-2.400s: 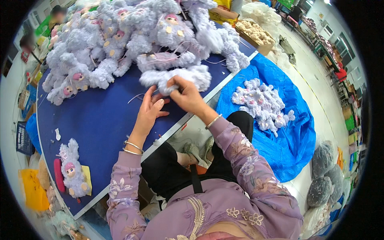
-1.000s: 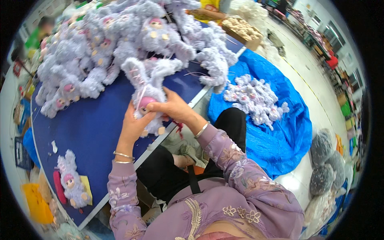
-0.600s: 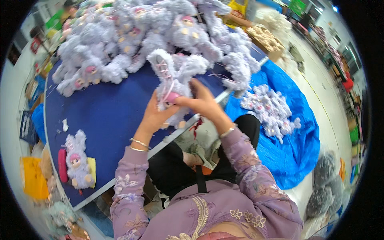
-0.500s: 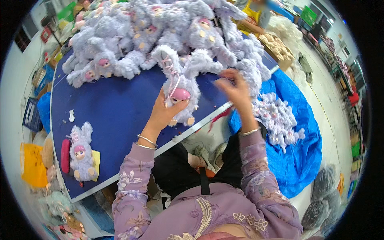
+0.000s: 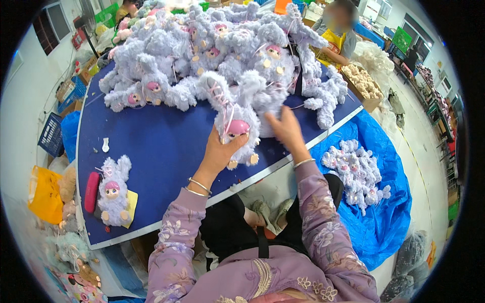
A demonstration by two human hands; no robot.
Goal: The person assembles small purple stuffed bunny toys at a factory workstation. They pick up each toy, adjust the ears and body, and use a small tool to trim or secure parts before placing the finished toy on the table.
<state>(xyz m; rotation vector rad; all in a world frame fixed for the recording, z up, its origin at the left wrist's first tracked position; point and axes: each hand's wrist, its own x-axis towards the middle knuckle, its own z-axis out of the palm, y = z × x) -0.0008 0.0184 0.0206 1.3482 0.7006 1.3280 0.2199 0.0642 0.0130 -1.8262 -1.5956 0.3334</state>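
Observation:
My left hand (image 5: 222, 154) is closed round the lower body of a lavender plush rabbit doll (image 5: 242, 125) with a pink forehead, long ears and a pink lace crossing one ear. The doll is held upright near the table's front edge, its small beige feet pointing toward me. My right hand (image 5: 289, 130) is blurred, just right of the doll. It lies against or close to another furry lavender plush piece (image 5: 270, 108), and whether its fingers grip that piece cannot be made out.
A big heap of similar dolls (image 5: 166, 55) covers the far side of the blue table (image 5: 151, 136). At the left lie a single doll (image 5: 113, 192) and a pink case (image 5: 92, 192). More small dolls rest on a blue sheet (image 5: 384, 222) at right. A co-worker (image 5: 336, 33) sits beyond.
My right hand has come down and left, from raised beside the heap to beside the doll. A lavender plush piece now shows next to it. My left hand keeps its hold. The whole view has shifted.

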